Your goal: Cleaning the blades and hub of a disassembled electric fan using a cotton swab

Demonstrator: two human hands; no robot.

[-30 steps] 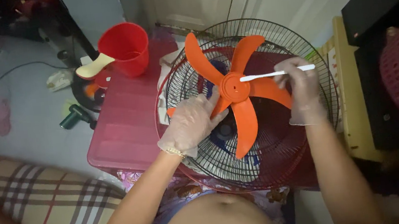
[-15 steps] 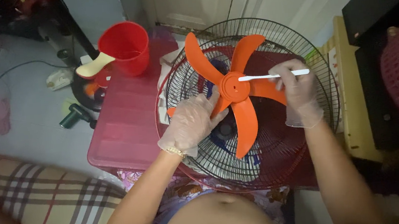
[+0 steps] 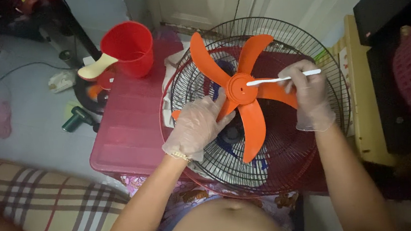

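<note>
An orange five-bladed fan propeller [image 3: 244, 93] lies on a round black wire fan guard [image 3: 333, 92]. My left hand [image 3: 197, 126], in a thin clear glove, grips the lower-left blade and steadies it. My right hand [image 3: 309, 94], also gloved, holds a white toothbrush [image 3: 283, 78] by its handle. The brush head touches the round orange hub.
The guard rests on a pink plastic storage box lid [image 3: 128, 134]. A red dipper [image 3: 130, 49] with a cream handle stands at the lid's far end. A dark green bottle [image 3: 74, 119] lies on the floor to the left. A checked cushion [image 3: 47, 208] is near left; black furniture [image 3: 388, 60] is at the right.
The toothbrush has shifted slightly back and forth across the hub with my right hand. My left hand and the blade stay put.
</note>
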